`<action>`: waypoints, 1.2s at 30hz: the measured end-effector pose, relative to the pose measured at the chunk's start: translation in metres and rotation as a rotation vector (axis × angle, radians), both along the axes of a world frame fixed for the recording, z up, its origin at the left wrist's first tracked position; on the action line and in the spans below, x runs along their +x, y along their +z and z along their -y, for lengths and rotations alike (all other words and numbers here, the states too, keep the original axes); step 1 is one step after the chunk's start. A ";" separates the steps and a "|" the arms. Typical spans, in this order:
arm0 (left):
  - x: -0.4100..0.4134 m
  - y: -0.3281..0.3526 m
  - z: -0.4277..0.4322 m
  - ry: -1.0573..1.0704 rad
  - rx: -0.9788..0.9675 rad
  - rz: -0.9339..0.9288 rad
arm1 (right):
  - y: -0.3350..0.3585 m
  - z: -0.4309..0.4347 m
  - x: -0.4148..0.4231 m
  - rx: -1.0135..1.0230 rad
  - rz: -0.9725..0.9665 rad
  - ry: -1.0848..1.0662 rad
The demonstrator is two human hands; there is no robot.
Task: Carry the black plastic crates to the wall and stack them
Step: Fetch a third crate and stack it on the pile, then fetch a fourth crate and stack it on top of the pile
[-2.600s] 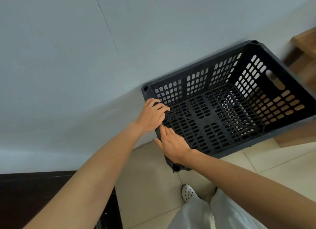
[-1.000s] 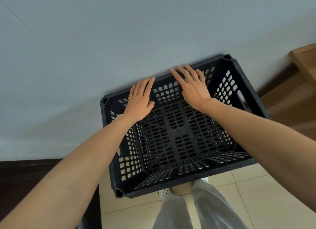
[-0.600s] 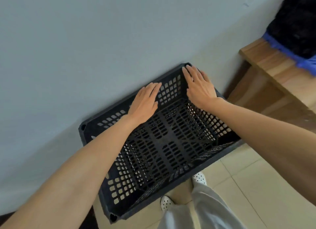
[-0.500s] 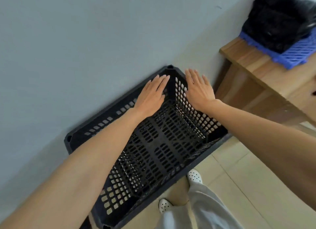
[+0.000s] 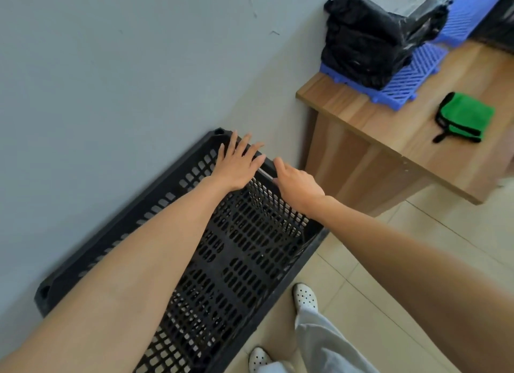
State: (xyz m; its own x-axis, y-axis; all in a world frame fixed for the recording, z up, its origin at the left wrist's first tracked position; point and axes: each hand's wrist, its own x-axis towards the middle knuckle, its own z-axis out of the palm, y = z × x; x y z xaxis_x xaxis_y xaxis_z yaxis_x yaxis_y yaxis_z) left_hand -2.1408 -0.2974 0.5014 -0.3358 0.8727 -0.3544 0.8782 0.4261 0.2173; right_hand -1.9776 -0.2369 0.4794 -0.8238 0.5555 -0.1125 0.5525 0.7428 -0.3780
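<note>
Against the grey wall [image 5: 111, 66], on the tiled floor [image 5: 445, 222], the black crate [image 5: 242, 261] lay under both grips. The left grip [image 5: 239, 164] rested flat, fingers spread, on its far rim. The right grip [image 5: 299, 187] beside it curled over that rim. Placing looked done; stacking remained, with no second crate visible. No writing was legible.

Wooden table [image 5: 361, 113] — black bag [image 5: 370, 38] on blue tray [image 5: 403, 79], green pouch [image 5: 464, 116].
</note>
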 end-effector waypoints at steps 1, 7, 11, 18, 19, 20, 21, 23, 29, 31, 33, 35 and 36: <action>0.000 0.002 0.001 -0.020 -0.007 -0.007 | 0.000 0.002 0.001 0.010 0.004 -0.014; 0.014 0.019 0.029 -0.194 -0.032 -0.051 | 0.018 0.013 0.016 -0.030 0.263 -0.040; 0.032 0.043 0.055 -0.264 0.048 -0.077 | 0.035 0.038 0.050 0.047 0.303 -0.094; 0.099 0.092 0.078 -0.430 0.260 -0.169 | 0.079 0.089 0.128 0.090 0.134 -0.337; 0.114 0.098 0.076 -0.463 0.282 -0.172 | 0.086 0.092 0.145 0.088 0.133 -0.377; 0.131 0.103 0.072 -0.501 0.297 -0.174 | 0.093 0.096 0.164 0.076 0.137 -0.422; 0.150 0.106 0.068 -0.545 0.305 -0.175 | 0.097 0.099 0.186 0.056 0.144 -0.467; 0.193 0.112 0.058 -0.643 0.312 -0.169 | 0.105 0.108 0.234 0.020 0.162 -0.557; 0.361 0.128 0.037 -0.901 0.391 -0.112 | 0.114 0.152 0.401 -0.047 0.149 -0.879; 0.432 0.128 0.037 -0.978 0.393 -0.080 | 0.117 0.175 0.465 -0.046 0.162 -0.986; 0.508 0.125 0.042 -1.062 0.382 -0.064 | 0.118 0.202 0.534 -0.058 0.176 -1.088; 0.587 0.121 0.052 -1.144 0.355 -0.048 | 0.119 0.233 0.606 -0.067 0.192 -1.192; 0.627 0.119 0.058 -1.183 0.342 -0.033 | 0.118 0.249 0.643 -0.070 0.208 -1.239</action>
